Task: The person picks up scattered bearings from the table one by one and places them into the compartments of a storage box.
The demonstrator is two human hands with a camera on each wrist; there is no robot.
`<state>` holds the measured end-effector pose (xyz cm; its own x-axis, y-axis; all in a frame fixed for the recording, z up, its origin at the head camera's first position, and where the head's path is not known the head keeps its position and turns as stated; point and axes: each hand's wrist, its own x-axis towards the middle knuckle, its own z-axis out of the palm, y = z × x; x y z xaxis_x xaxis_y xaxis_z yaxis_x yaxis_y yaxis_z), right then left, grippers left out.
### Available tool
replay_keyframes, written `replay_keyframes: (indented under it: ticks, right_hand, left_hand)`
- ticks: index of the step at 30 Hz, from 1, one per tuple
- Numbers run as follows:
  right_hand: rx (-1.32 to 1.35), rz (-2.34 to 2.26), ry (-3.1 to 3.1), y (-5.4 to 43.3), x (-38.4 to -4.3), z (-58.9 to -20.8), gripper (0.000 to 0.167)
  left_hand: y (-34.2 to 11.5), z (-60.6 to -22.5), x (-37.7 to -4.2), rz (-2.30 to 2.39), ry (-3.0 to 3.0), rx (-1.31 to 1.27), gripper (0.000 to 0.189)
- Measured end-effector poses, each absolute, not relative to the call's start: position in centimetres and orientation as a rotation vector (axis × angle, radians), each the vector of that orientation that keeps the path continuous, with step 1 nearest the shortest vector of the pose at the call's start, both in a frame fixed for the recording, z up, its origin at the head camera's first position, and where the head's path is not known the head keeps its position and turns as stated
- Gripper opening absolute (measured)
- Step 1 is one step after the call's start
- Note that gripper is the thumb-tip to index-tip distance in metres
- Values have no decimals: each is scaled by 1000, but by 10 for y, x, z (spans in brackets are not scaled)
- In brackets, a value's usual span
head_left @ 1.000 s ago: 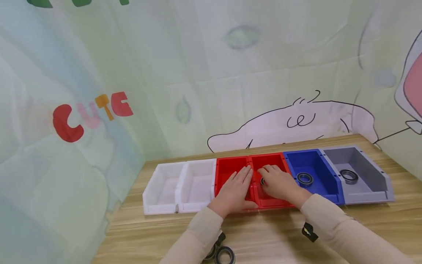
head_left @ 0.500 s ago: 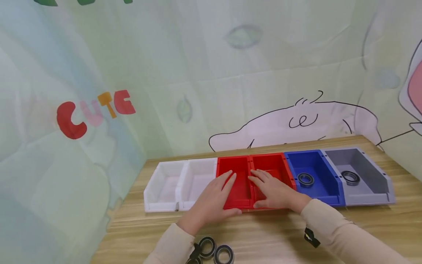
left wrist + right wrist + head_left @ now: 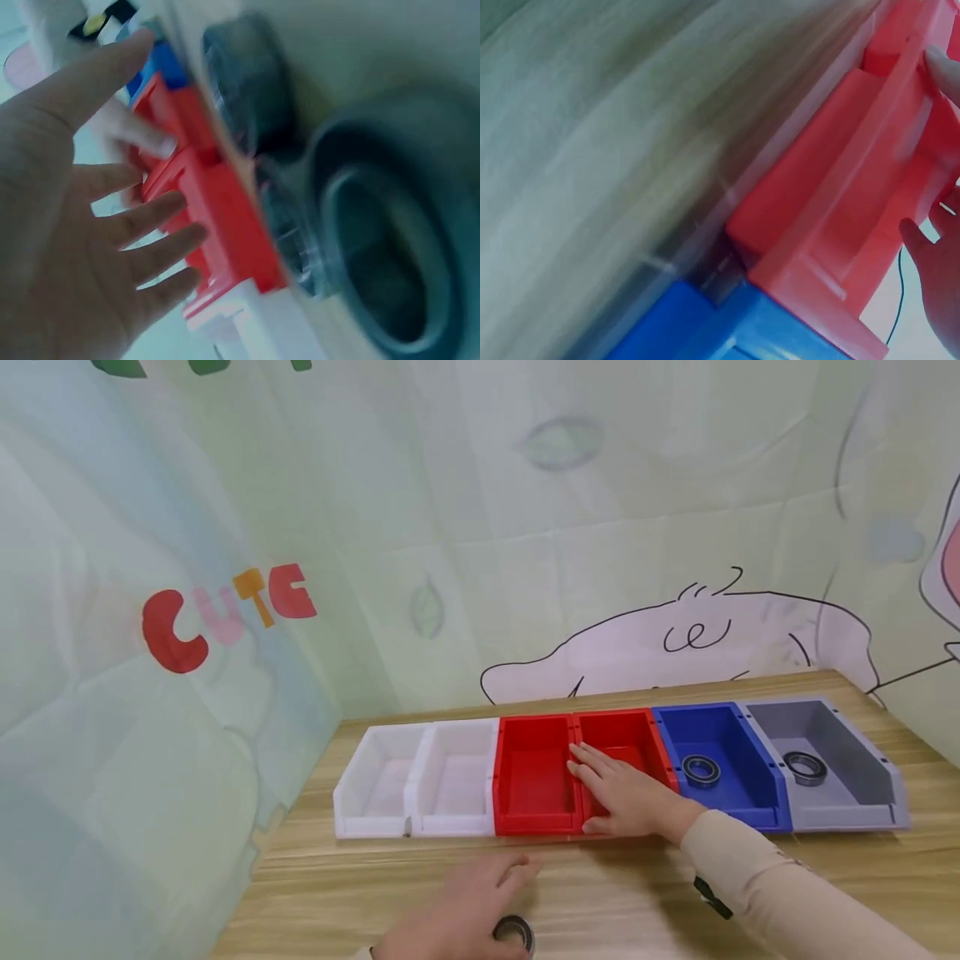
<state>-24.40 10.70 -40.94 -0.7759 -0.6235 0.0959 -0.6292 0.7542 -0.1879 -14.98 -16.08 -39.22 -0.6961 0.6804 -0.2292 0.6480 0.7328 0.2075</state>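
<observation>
My left hand [image 3: 465, 906], blurred, is low over the front of the table with its fingers spread, beside a ball bearing [image 3: 514, 931]. The left wrist view shows that open palm [image 3: 67, 225] apart from several dark ball bearings [image 3: 390, 247]. My right hand [image 3: 626, 793] lies over the right red bin [image 3: 618, 727], its extended fingertips at the wall shared with the left red bin [image 3: 534, 777]. What is under the right palm is hidden. In the right wrist view, the right thumb and fingers [image 3: 937, 277] are apart, at the red bin.
Two white bins [image 3: 457, 768] stand left of the red ones. To the right, the blue bin [image 3: 742, 785] holds one bearing [image 3: 701, 771], and the grey bin [image 3: 840, 802] holds another bearing [image 3: 805, 768]. A printed cloth [image 3: 420, 527] hangs behind the wooden table [image 3: 300, 893].
My left hand has withdrawn from the red bins, down and left to the loose bearings. The right hand's fingers have straightened off the bearing in the right red bin, which is now hidden.
</observation>
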Motion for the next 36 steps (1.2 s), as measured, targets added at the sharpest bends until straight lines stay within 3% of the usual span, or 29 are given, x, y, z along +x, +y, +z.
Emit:
replay_keyframes:
  ticks: [5,14,28,36]
  right_hand:
    - [1056,292,-2881,106,-247,-405,78]
    - [1000,320,-2941,101,-250,-401,79]
    - [1056,233,-2853,102,-249,-414,79]
    - [1074,149,-2803,107,-250,-416,78]
  left_hand:
    - [-165,-398,-144,125,2504,1036,78]
    - [-163,-398,-150,44,2481,1214,50]
    - [-160,-403,-147,117,2458,1186,51]
    - [-153,-390,-159,69,2634,1392,41]
